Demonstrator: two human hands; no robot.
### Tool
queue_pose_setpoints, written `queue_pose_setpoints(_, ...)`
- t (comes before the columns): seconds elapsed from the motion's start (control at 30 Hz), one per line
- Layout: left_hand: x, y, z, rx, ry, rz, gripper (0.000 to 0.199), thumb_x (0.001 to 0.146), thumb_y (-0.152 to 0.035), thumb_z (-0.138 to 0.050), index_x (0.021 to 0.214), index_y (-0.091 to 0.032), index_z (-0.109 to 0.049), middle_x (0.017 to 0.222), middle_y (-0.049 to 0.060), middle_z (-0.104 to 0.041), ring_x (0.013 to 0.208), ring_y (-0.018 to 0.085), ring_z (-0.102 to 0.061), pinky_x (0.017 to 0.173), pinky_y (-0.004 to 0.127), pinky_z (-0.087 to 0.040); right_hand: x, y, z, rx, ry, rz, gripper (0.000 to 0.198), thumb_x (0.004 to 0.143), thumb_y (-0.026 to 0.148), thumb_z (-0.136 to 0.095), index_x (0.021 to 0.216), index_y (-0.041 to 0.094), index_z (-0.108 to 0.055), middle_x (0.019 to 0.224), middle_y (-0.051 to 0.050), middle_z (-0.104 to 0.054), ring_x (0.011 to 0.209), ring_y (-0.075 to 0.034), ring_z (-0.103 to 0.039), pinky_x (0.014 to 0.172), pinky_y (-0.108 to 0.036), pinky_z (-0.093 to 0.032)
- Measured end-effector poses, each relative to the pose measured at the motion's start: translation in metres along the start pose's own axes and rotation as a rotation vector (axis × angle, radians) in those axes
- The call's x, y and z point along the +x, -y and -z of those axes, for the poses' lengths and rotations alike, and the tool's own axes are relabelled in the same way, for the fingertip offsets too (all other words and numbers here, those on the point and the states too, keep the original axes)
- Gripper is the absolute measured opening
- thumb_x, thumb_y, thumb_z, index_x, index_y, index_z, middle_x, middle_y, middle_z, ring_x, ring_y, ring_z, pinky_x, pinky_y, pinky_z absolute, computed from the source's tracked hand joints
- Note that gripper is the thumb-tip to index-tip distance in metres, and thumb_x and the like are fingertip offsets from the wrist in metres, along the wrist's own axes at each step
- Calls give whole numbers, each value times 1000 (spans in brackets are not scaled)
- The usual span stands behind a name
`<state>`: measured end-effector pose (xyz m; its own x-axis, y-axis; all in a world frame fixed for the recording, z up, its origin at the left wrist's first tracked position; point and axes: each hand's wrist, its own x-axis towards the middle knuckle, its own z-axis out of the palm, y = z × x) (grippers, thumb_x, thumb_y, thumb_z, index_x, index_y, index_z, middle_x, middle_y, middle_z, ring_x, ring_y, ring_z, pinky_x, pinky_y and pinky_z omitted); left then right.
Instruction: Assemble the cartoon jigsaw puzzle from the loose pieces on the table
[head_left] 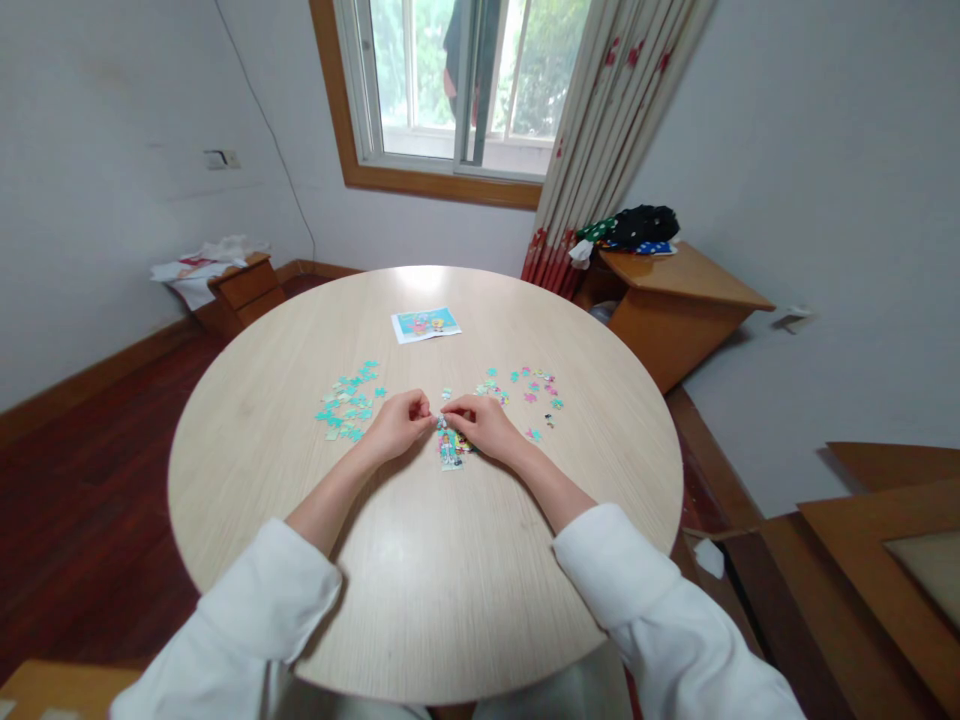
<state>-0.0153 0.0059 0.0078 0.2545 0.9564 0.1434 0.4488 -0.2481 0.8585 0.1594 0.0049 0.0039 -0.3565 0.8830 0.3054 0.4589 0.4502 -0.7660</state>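
Note:
Both hands meet over the middle of the round table, just above a partly joined jigsaw puzzle [450, 452]. Between my fingertips is a small whitish puzzle piece [441, 421]. My left hand [403, 422] pinches at its left side, fingers curled. From the right, my right hand [484, 422] closes thumb and finger on the same piece, or on one touching it; I cannot tell which. Part of the joined puzzle is hidden under my right hand. A loose pale piece [447, 393] lies just beyond the fingertips.
Loose turquoise and pale green pieces [346, 405] spread left of my hands; pink, turquoise and mixed pieces [530, 398] lie to the right. A picture sheet [426, 325] rests farther back on the wooden table [420, 580]. A cabinet [675, 285] with cloths stands beyond the right edge.

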Motion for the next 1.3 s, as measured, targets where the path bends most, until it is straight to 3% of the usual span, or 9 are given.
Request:
queue_pose_setpoints(0.7,-3,-7,-2,64,23,16,11,66,-24,-58,63,-17,-51,58,-3,-53,57,12,-46,55,24,-36,1,0,-4,18,51,-66,9,76,15,-61,77,13,-70,69,-3,-68,62,-10,-56,60,-21,-43)
queue_pose_setpoints(1.0,-4,-4,-4,150,36,-20,3,66,-20,-55,66,-17,-55,59,-2,-54,58,12,-47,57,24,-37,2,-2,-5,-38,49,-33,10,73,9,-59,72,14,-68,66,-1,-64,61,-9,-54,59,-20,-41)
queue_pose_setpoints(1.3,-5,-5,-4,139,39,-17,9,68,-25,-58,66,-17,-54,60,-2,-54,57,12,-47,55,23,-35,1,-3,-5,-24,57,-35,9,73,9,-59,72,14,-66,66,0,-62,61,-9,-53,59,-19,-40)
